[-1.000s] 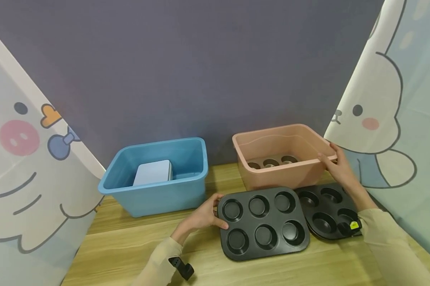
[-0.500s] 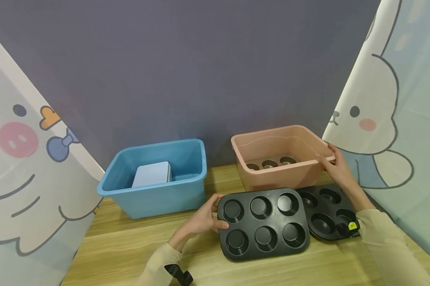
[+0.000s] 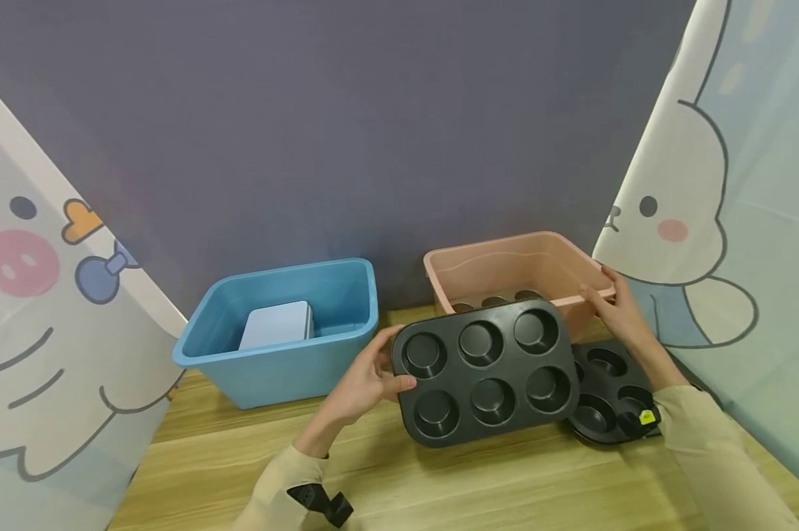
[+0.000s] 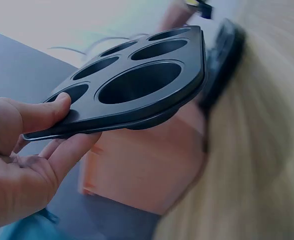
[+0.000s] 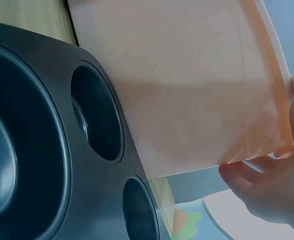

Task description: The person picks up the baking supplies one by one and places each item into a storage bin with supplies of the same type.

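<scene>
My left hand pinches the left edge of a black muffin tin, thumb on top and fingers beneath. The tin is raised and tilted above the table, its upper edge overlapping the front of the pink bin in the head view. In the left wrist view the thumb lies by a cup of the tin. At the bin's right corner my right hand grips the rim. Inside that bin several cups of another muffin tin show. A further black muffin tin lies on the table below my right forearm.
To the left stands a blue bin with a white rectangular item inside. A dark grey panel rises behind both bins, and printed cartoon sheets flank the wooden table.
My left hand has lifted the muffin tin off the table and up toward the pink bin, tilting it. My right hand keeps its grip on the bin's rim. The head view has shifted slightly.
</scene>
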The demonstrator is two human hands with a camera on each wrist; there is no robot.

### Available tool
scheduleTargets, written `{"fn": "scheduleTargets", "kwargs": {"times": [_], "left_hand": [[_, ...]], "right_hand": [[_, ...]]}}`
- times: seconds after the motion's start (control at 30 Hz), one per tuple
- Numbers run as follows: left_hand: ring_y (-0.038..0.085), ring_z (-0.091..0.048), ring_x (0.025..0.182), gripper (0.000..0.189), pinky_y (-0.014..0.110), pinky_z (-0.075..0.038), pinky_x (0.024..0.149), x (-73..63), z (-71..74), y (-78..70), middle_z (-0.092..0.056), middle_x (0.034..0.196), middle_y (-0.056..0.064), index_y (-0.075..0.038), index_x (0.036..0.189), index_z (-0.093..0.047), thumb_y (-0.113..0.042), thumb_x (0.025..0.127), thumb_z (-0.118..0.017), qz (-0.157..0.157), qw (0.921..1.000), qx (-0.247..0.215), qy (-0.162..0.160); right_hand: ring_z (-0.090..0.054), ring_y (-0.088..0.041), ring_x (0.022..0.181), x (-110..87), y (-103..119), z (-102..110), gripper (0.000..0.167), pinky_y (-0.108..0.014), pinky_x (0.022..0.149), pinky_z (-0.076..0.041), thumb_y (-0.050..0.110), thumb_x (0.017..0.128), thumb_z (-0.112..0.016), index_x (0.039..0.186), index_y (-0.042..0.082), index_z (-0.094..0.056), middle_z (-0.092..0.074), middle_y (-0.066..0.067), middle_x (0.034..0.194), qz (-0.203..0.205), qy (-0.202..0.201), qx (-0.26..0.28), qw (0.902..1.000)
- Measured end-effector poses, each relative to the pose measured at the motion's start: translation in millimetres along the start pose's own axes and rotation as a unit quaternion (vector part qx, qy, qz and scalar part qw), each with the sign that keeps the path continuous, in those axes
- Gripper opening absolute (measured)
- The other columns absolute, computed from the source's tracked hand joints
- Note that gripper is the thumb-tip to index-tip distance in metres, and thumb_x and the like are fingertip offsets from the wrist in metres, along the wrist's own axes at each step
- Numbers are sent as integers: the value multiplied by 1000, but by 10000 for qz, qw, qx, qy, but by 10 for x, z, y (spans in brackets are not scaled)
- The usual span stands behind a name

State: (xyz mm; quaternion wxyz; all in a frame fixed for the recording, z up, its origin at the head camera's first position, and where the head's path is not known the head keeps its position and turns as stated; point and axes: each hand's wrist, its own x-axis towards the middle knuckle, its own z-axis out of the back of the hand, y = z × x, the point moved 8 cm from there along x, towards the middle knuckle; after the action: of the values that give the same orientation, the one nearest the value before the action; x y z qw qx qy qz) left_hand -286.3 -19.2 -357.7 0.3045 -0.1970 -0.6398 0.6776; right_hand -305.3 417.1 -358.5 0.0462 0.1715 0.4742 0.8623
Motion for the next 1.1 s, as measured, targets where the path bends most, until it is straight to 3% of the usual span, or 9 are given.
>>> {"fn": "scheduleTargets", "kwargs": {"times": [0.2,0.3,0.47,0.53,0.73,0.97,1.1], "left_hand": [[27,-75,79,81,50,-60,67,66,132,-358,-60,122,27,-28,154,-29,1,90,-70,-408,9982,-335,-280],[26,-75,80,82,49,-60,68,127,181,-496,-60,124,27,-30,154,-28,1,91,-69,-483,9972,-331,-464],[26,-74,83,80,45,-60,67,268,217,-675,-60,122,25,-33,152,-33,1,90,-70,-551,9951,-339,-752],[27,-74,84,79,43,-60,66,328,215,-736,-60,122,24,-35,150,-36,1,89,-71,-596,9941,-369,-833],[26,-74,85,77,46,-60,68,521,198,-891,-61,124,22,-40,146,-41,3,89,-70,-934,9902,-371,-967],[28,-71,90,75,49,-60,68,769,196,-1064,-59,129,23,-40,146,-43,2,90,-69,-1386,9844,-333,-1035],[31,-72,89,74,50,-60,67,904,179,-1133,-60,128,21,-41,145,-45,2,90,-69,-1550,9808,-313,-1141]], "right_hand": [[-44,1,99,6,1,-10,82,-5,71,-43,39,102,-48,158,2,0,-19,-39,153,-13,32,-19,10000],[-44,8,92,7,14,1,82,-6,70,-43,38,102,-49,158,2,-2,-27,-37,147,46,-18,-6,10000],[-47,13,82,15,18,40,78,-9,68,-44,35,103,-49,158,0,-7,-51,-22,112,185,-214,-242,9993],[-47,14,81,16,14,51,76,-9,68,-44,33,103,-49,157,-2,-8,-50,-20,109,235,-255,-273,9990],[-45,12,87,-3,-10,70,77,-5,69,-43,34,103,-48,157,-2,-7,-42,-31,128,200,-226,-233,9993],[-44,4,96,-35,-6,66,83,-6,70,-42,43,102,-50,159,5,-4,-34,-33,142,21,-212,-251,9995],[-51,-11,105,-47,2,74,84,-7,70,-42,44,101,-50,159,5,-4,-33,-35,145,-12,-220,-270,9994]]}}
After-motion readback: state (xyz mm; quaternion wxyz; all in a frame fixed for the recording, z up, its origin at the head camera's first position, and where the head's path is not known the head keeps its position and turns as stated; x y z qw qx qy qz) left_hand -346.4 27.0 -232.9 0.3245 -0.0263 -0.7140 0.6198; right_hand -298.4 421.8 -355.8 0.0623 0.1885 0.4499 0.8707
